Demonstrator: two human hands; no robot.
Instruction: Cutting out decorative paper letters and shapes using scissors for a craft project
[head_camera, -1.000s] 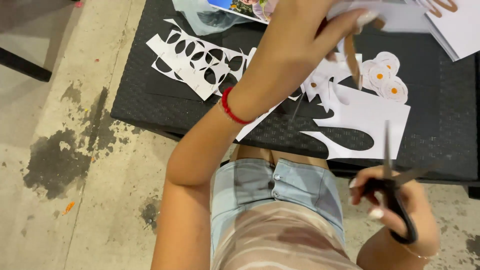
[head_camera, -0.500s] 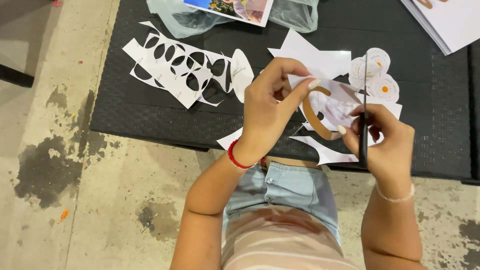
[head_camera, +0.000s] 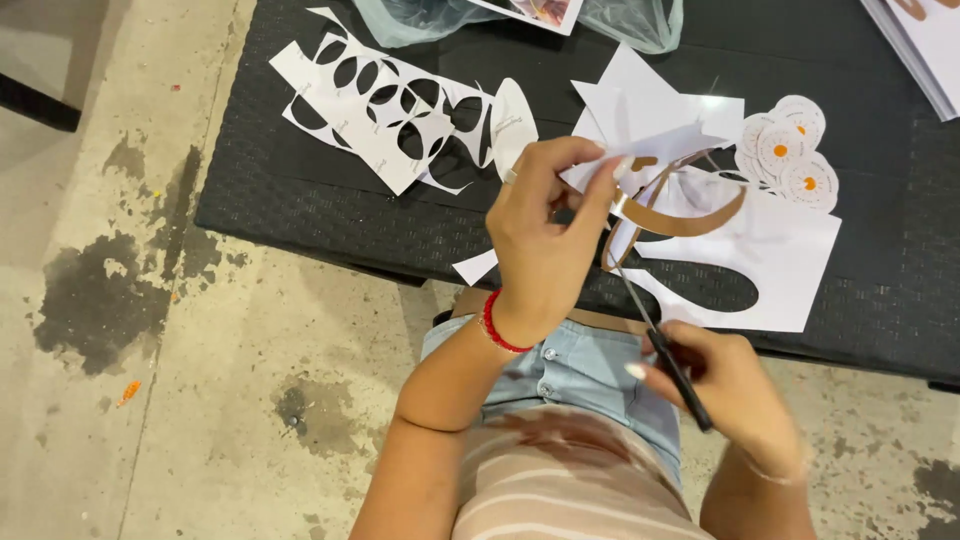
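While the left hand (head_camera: 545, 235) pinches a white paper piece (head_camera: 690, 190) with a brown curved strip printed on it, fingers closed tight on its edge, the right hand (head_camera: 725, 385) grips a pair of scissors (head_camera: 655, 325) by the black handles, its fingers wrapped through them. The blades point up and away from the right hand and reach the lower edge of the held paper, just right of the left hand's thumb. A red bracelet (head_camera: 493, 325) circles the left wrist.

Under both hands lies a black woven table (head_camera: 300, 210), its near edge crossing just below the left hand; the right hand hangs off that edge, above the lap. Beyond the table, to the left of the left hand, spreads a stained concrete floor (head_camera: 130, 330).

Directly behind the held paper rests a white sheet with a long cutout (head_camera: 790, 270). Just right of the paper sit round white discs with orange centres (head_camera: 790, 150). Left of the left hand lies a white sheet full of oval holes (head_camera: 380, 105), close to the fingers but apart. Farther from the hands, at the table's far edge, is a clear plastic bag (head_camera: 630, 20), and a stack of white sheets (head_camera: 925, 45) fills the far right corner.
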